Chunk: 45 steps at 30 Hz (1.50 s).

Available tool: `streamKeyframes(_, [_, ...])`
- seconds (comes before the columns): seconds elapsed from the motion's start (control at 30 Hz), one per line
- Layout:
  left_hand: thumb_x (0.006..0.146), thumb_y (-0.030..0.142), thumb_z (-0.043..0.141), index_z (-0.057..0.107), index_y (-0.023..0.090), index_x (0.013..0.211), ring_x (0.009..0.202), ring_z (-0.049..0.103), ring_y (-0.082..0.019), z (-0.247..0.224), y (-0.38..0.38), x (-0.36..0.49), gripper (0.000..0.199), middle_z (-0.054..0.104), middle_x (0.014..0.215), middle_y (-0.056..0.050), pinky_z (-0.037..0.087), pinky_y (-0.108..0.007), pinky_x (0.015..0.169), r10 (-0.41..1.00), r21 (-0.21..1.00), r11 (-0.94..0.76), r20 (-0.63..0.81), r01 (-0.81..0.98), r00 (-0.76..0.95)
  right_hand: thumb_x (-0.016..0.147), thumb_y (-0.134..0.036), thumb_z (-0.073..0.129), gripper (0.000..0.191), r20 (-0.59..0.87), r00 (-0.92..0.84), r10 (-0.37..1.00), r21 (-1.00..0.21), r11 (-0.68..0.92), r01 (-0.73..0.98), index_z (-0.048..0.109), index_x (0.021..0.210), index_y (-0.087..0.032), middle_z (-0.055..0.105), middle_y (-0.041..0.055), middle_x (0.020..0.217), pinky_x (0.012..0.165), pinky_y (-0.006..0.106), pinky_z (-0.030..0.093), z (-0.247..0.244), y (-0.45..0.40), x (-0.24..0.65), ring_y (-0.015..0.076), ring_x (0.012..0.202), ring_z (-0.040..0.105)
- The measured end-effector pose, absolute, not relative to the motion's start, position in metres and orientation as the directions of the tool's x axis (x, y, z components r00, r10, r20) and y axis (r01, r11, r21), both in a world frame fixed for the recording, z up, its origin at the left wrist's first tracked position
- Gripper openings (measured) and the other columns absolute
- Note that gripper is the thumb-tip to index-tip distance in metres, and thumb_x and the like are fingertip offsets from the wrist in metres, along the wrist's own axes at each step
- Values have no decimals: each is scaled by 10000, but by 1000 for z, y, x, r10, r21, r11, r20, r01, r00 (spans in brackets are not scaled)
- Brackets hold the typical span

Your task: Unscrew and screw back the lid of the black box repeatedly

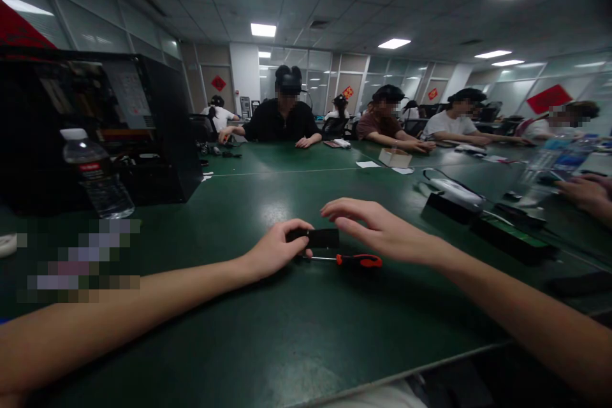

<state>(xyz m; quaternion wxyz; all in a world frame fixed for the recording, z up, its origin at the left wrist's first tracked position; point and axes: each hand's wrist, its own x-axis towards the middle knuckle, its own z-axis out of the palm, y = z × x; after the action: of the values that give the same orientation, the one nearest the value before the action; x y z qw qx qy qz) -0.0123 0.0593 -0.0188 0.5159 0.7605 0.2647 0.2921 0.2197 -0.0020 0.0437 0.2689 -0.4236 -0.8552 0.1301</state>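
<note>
My left hand point(280, 247) is closed around one end of a small black rectangular object point(324, 238); its exact kind I cannot make out. Just right of it, my right hand point(361, 223) hovers with fingers bent and apart, holding nothing that shows. Below both, a screwdriver point(359, 261) with a red and black handle lies on the green tabletop point(268, 344). Its metal shaft points left, and the tip is hidden by my left hand.
An opened black computer case point(167, 134) and a water bottle point(98, 172) stand at left. Black parts with cables point(514, 236) lie at right. Farther back are a small box point(394, 157), papers point(368, 164) and several seated people. The table's near edge point(406, 375) runs below my right arm.
</note>
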Motion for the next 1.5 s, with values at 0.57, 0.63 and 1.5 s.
streamKeyframes(0.57, [847,239,722,678,161,1237,994,677,-230,-15,51,-13,400,727,1153,-92,534,-342,866,578,676,-675,238,294,781,968,-464,499,400,374,-257,891,-271,370,889,643,1227,-197,697,121,1219,955,432,497,43,-35,306,272,1080,646])
streamKeyframes(0.63, [839,224,729,689,166,1220,1013,668,-233,-15,51,-13,388,726,1166,-89,522,-348,895,529,633,-718,226,290,818,921,-485,504,439,491,-100,865,-184,216,959,670,1195,-185,718,144,1178,922,453,511,41,-45,357,306,1041,666])
streamKeyframes(1.5, [884,160,635,724,156,1133,856,658,-187,-17,51,-12,264,732,1018,-64,495,-276,765,451,612,-756,230,232,862,761,-599,497,608,422,504,753,-167,-483,860,762,1112,-179,769,154,998,757,408,505,-26,-67,506,361,897,717])
